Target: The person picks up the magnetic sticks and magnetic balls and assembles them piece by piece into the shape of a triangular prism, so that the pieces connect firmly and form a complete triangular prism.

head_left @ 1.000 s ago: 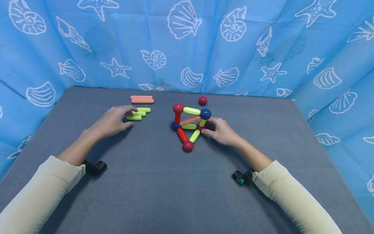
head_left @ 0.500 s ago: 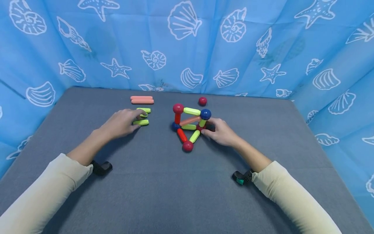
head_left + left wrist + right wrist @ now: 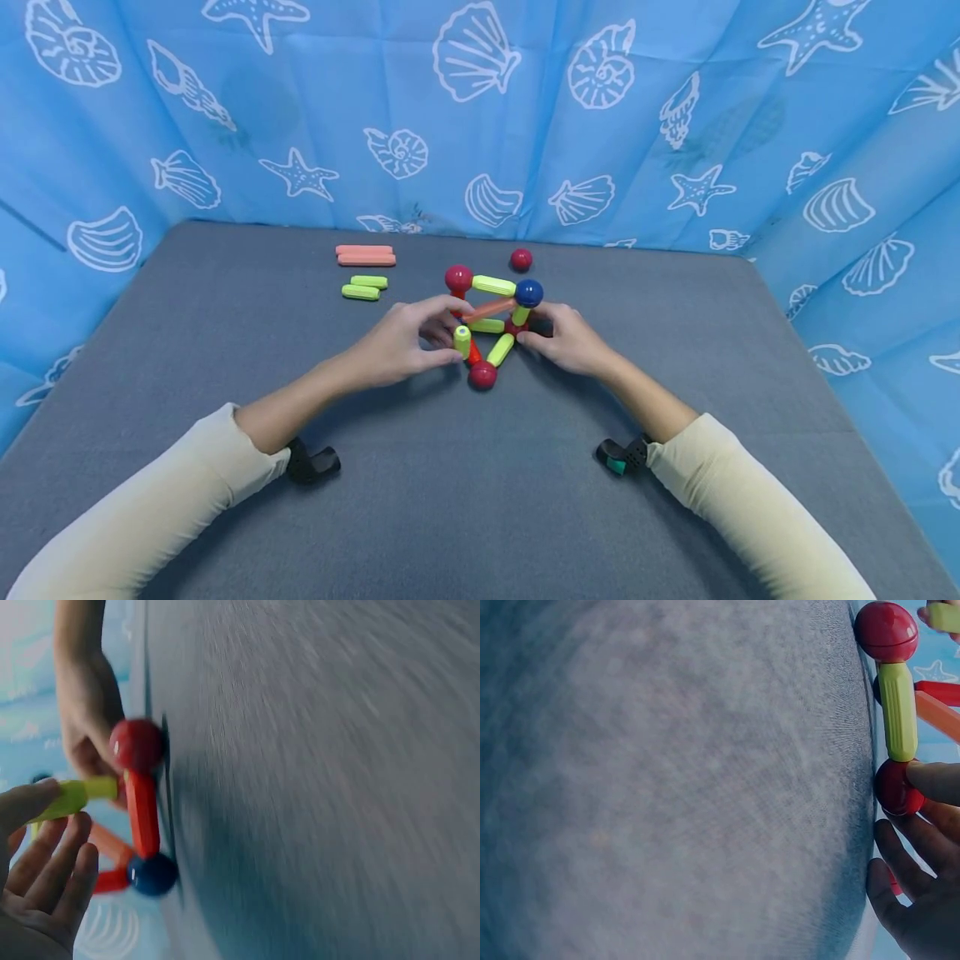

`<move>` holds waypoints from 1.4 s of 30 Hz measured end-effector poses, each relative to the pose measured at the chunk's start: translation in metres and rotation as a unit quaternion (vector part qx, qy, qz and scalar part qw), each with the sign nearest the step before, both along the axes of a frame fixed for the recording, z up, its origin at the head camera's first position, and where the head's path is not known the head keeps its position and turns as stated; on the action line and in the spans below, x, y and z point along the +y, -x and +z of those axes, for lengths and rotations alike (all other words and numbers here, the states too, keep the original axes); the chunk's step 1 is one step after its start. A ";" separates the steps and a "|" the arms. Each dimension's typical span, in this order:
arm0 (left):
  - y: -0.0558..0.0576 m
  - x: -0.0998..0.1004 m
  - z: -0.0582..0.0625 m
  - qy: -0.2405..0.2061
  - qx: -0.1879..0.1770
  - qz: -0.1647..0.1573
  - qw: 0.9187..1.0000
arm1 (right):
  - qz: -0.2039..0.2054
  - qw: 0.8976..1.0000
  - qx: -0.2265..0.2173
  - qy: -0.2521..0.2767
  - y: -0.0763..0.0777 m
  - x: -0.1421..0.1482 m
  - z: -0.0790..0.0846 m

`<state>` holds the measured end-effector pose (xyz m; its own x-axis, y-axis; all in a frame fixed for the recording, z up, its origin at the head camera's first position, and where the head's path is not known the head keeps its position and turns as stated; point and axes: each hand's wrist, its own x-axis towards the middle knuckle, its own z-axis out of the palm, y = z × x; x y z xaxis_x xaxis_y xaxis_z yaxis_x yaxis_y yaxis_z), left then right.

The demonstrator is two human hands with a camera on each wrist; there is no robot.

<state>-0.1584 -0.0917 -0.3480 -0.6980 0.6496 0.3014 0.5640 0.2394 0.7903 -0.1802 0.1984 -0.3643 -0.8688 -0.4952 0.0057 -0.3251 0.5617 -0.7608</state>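
A frame of magnetic rods and balls (image 3: 493,285) stands mid-table, with a red ball (image 3: 482,374) at its front corner and a blue ball (image 3: 528,292) at the upper right. My left hand (image 3: 408,346) pinches a yellow-green magnetic rod (image 3: 462,342) between thumb and fingers, held upright beside the frame's left side. That hand covers the frame's lower left blue ball (image 3: 152,874), which shows in the left wrist view. At the right, my right hand (image 3: 567,338) grips the lower red ball (image 3: 898,787), thumb on its side. An orange rod (image 3: 489,311) slants across the frame.
Two yellow-green rods (image 3: 362,292) lie at the left, with two salmon rods (image 3: 365,260) behind them. One loose red ball (image 3: 521,260) sits behind the frame. A blue shell-print curtain (image 3: 420,100) hangs behind the grey table (image 3: 465,492).
My left hand has picked up one yellow-green rod from the left group and carried it right to the frame. My right hand has stayed at the lower red ball.
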 end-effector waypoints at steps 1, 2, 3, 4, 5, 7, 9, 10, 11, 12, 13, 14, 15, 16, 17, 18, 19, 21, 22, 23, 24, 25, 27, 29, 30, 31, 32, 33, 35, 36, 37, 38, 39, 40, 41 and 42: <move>0.000 0.005 -0.001 -0.009 -0.006 -0.006 1.000 | 0.000 1.000 -0.001 0.001 0.000 0.000 0.000; -0.001 0.010 -0.003 -0.015 -0.011 -0.011 1.000 | 0.000 1.000 -0.001 0.001 0.000 0.000 0.000; -0.001 0.014 -0.004 -0.019 -0.017 -0.018 1.000 | 0.000 1.000 -0.001 0.002 0.000 0.000 0.000; -0.001 0.018 -0.006 -0.019 -0.019 -0.025 0.999 | 0.000 1.000 0.001 0.002 0.000 -0.001 0.000; -0.001 0.021 -0.008 -0.017 -0.022 -0.031 0.999 | 0.001 1.000 0.003 0.002 0.000 -0.001 0.000; -0.002 0.025 -0.011 -0.009 -0.017 -0.039 0.999 | 0.002 1.000 0.007 0.002 -0.001 -0.003 0.000; -0.002 0.028 -0.013 -0.002 -0.004 -0.040 0.999 | 0.004 1.000 0.012 0.002 -0.001 -0.004 0.000; -0.002 0.028 -0.014 0.001 0.003 -0.038 0.999 | 0.004 1.000 0.014 0.001 -0.001 -0.005 0.000; -0.003 0.028 -0.014 0.001 0.007 -0.036 0.999 | 0.003 1.000 0.016 0.001 -0.001 -0.006 0.000; -0.003 0.028 -0.014 0.003 0.010 -0.035 0.999 | 0.003 1.000 0.017 0.000 -0.001 -0.006 0.000; -0.003 0.027 -0.014 0.004 0.011 -0.035 0.999 | 0.003 1.000 0.018 -0.002 0.000 -0.006 0.001; -0.003 0.026 -0.015 0.007 0.008 -0.036 0.999 | 0.002 1.000 0.018 -0.003 0.000 -0.007 0.001; -0.003 0.025 -0.015 0.012 0.002 -0.037 0.999 | 0.001 1.000 0.017 -0.004 0.000 -0.007 0.001; -0.003 0.023 -0.015 0.021 -0.003 -0.035 0.999 | 0.001 1.000 0.016 -0.005 0.000 -0.007 0.001; -0.002 0.021 -0.014 0.034 -0.009 -0.029 0.999 | 0.001 1.000 0.015 -0.006 0.000 -0.006 0.002; -0.001 0.018 -0.014 0.050 -0.014 -0.020 0.998 | 0.003 1.000 0.013 -0.005 0.001 -0.006 0.002; 0.000 0.014 -0.013 0.069 -0.022 -0.006 0.997 | 0.004 1.000 0.012 -0.005 0.001 -0.006 0.002; 0.005 0.007 -0.012 0.108 -0.037 0.037 0.993 | 0.007 1.000 0.010 -0.002 0.002 -0.006 0.002; 0.009 0.003 -0.012 0.126 -0.046 0.063 0.989 | 0.007 1.000 0.010 -0.002 0.002 -0.006 0.002; 0.012 0.000 -0.011 0.139 -0.056 0.089 0.985 | 0.008 1.000 0.010 -0.001 0.002 -0.006 0.002; 0.017 -0.003 -0.011 0.148 -0.066 0.112 0.980 | 0.008 1.000 0.011 -0.002 0.002 -0.006 0.002; 0.021 -0.006 -0.012 0.151 -0.079 0.132 0.977 | 0.007 1.000 0.012 -0.003 0.002 -0.006 0.002; 0.030 -0.010 -0.013 0.143 -0.100 0.146 0.974 | 0.005 1.000 0.016 -0.007 0.002 -0.008 0.002; 0.038 -0.012 -0.016 0.132 -0.117 0.134 0.975 | 0.004 1.000 0.020 -0.011 0.002 -0.008 0.002; 0.042 -0.012 -0.017 0.128 -0.124 0.122 0.976 | 0.005 1.000 0.022 -0.014 0.002 -0.009 0.001; 0.044 -0.012 -0.018 0.125 -0.130 0.109 0.978 | 0.006 1.000 0.022 -0.016 0.002 -0.009 0.002; 0.046 -0.011 -0.019 0.126 -0.133 0.097 0.978 | 0.009 1.000 0.021 -0.018 0.003 -0.008 0.002; 0.048 -0.010 -0.020 0.128 -0.133 0.088 0.979 | 0.012 1.000 0.020 -0.021 0.004 -0.007 0.002; 0.050 -0.008 -0.022 0.135 -0.131 0.080 0.979 | 0.025 0.999 0.015 -0.021 0.008 -0.004 0.004; 0.051 -0.007 -0.022 0.139 -0.126 0.079 0.979 | 0.032 0.999 0.011 -0.018 0.011 -0.002 0.005; 0.051 -0.005 -0.022 0.142 -0.121 0.078 0.979 | 0.036 0.999 0.009 -0.012 0.015 0.001 0.006; 0.051 -0.003 -0.022 0.143 -0.118 0.078 0.979 | 0.036 0.999 0.007 -0.006 0.019 0.003 0.007; 0.051 -0.002 -0.023 0.144 -0.115 0.078 0.980 | 0.033 0.999 0.007 0.001 0.023 0.006 0.007; 0.051 -0.001 -0.023 0.145 -0.112 0.077 0.980 | 0.025 1.000 0.013 0.008 0.028 0.008 0.007; 0.051 0.000 -0.023 0.147 -0.110 0.077 0.980 | 0.012 1.000 0.021 0.012 0.032 0.009 0.007; 0.051 0.001 -0.023 0.149 -0.108 0.077 0.980 | -0.008 0.999 0.031 0.014 0.037 0.010 0.006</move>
